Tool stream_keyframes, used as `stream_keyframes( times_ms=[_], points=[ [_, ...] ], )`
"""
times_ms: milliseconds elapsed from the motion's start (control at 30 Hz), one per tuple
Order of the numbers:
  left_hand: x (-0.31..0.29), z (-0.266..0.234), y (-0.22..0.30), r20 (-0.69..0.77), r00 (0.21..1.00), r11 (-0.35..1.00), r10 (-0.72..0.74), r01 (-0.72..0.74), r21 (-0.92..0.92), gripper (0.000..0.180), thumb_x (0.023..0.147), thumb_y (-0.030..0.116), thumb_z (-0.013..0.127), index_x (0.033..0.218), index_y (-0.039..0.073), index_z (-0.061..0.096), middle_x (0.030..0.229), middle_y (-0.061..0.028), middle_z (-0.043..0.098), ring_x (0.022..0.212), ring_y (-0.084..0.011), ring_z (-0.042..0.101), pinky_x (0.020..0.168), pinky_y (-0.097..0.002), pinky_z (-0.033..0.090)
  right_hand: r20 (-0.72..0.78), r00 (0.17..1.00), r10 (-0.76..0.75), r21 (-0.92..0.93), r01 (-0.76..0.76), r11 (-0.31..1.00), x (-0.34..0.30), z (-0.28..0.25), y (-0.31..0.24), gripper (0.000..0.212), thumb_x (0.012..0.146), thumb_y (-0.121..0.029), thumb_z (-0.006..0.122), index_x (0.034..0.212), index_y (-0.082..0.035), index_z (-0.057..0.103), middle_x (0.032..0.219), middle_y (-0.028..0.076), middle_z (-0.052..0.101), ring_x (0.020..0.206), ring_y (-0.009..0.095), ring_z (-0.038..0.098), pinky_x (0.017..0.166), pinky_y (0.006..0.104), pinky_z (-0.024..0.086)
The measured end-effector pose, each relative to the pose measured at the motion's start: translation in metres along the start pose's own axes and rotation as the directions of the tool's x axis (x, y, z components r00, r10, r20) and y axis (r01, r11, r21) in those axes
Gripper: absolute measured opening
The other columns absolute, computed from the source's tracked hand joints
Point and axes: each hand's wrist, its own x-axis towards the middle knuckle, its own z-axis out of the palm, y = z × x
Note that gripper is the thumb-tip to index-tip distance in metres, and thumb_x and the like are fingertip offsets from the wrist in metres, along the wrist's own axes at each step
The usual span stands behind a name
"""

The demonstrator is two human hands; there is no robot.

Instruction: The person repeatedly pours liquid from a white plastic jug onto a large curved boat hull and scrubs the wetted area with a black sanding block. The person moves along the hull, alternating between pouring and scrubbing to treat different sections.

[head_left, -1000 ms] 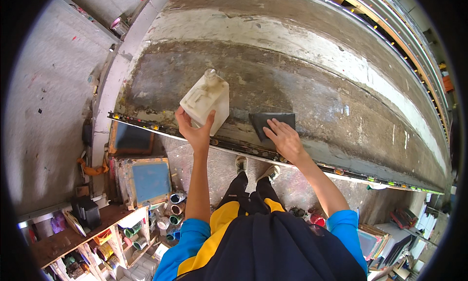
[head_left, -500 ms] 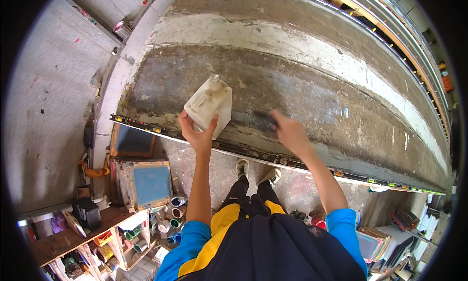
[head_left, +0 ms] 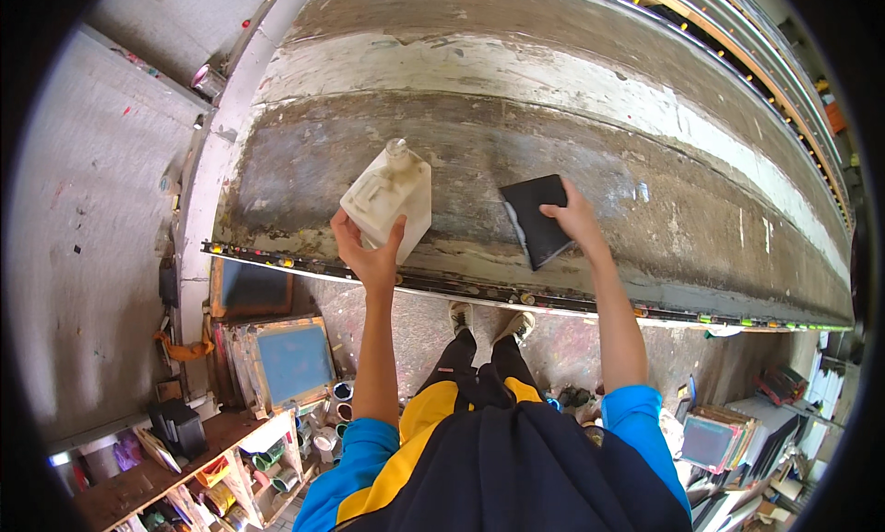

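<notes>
My left hand (head_left: 367,252) grips the white plastic jug (head_left: 390,196) from below at frame centre: probably rigid, possibly slick. Right hand (head_left: 576,220) pinches the dark flat pad (head_left: 536,220): light, thin.

Both hands (head_left: 373,255) raised, apparently gripping
</notes>
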Motion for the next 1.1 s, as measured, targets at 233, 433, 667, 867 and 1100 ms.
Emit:
stream_keyframes(
  times_ms=[233, 433, 667, 867, 1100],
  points=[
    [0.001, 0.023, 0.004, 0.101, 0.995, 0.995, 0.018, -0.008, -0.098, 0.062, 0.062, 0.006, 0.077, 0.111, 0.0, 0.04, 0.106, -0.0137, 0.052, 0.098, -0.0194, 0.052, 0.085, -0.0307, 0.041, -0.207, 0.959, 0.191, -0.015, -0.198, 0.98, -0.012, -0.094, 0.077, 0.064, 0.068, -0.018, 0.069, 0.124, -0.005, 0.042, 0.1, 0.023, 0.06, 0.092, 0.034, 0.059, 0.078, 0.0372, 0.046],
    [-0.003, 0.047, 0.006, 0.266, 0.96, 0.995, 0.089, -0.075, -0.061, 0.061, 0.062, 0.01, 0.078, 0.11, -0.001, 0.042, 0.101, -0.0131, 0.055, 0.094, -0.0194, 0.055, 0.084, -0.0301, 0.043, -0.403, 0.914, 0.051, -0.408, -0.23, 0.884, -0.026, -0.105, 0.064, 0.05, 0.077, -0.015, 0.059, 0.123, -0.013, 0.038, 0.076, 0.021, 0.062, 0.072, 0.039, 0.061, 0.061, 0.0465, 0.048],
    [0.002, 0.077, 0.023, 0.525, 0.848, 0.996, 0.073, -0.086, 0.0, 0.064, 0.061, 0.015, 0.079, 0.112, 0.0, 0.044, 0.102, -0.0134, 0.057, 0.094, -0.0197, 0.056, 0.082, -0.0314, 0.044, -0.14, 0.793, -0.593, -0.56, 0.431, 0.707, -0.092, -0.045, 0.048, 0.029, 0.071, 0.0, 0.052, 0.099, -0.009, 0.051, 0.086, 0.01, 0.063, 0.077, 0.028, 0.062, 0.066, 0.0379, 0.051],
    [-0.004, 0.114, 0.06, 0.764, 0.619, 0.882, 0.182, -0.446, 0.151, 0.066, 0.063, 0.03, 0.076, 0.115, 0.004, 0.044, 0.107, -0.0139, 0.056, 0.096, -0.0288, 0.057, 0.081, -0.0357, 0.045, -0.396, 0.904, -0.158, -0.22, 0.073, 0.973, -0.107, -0.124, 0.083, 0.033, 0.079, -0.018, 0.06, 0.108, -0.012, 0.046, 0.088, 0.016, 0.062, 0.077, 0.038, 0.06, 0.066, 0.0454, 0.048],
    [-0.052, 0.181, 0.082, 0.926, 0.339, 0.72, 0.165, -0.683, 0.122, 0.057, 0.064, 0.027, 0.074, 0.11, 0.006, 0.046, 0.106, -0.0137, 0.056, 0.094, -0.0319, 0.056, 0.077, -0.0397, 0.047, -0.663, 0.747, -0.058, -0.056, 0.028, 0.998, -0.102, -0.203, 0.153, 0.042, 0.075, -0.013, 0.066, 0.109, -0.005, 0.044, 0.099, 0.022, 0.059, 0.093, 0.039, 0.056, 0.072, 0.0412, 0.047]
  ],
)
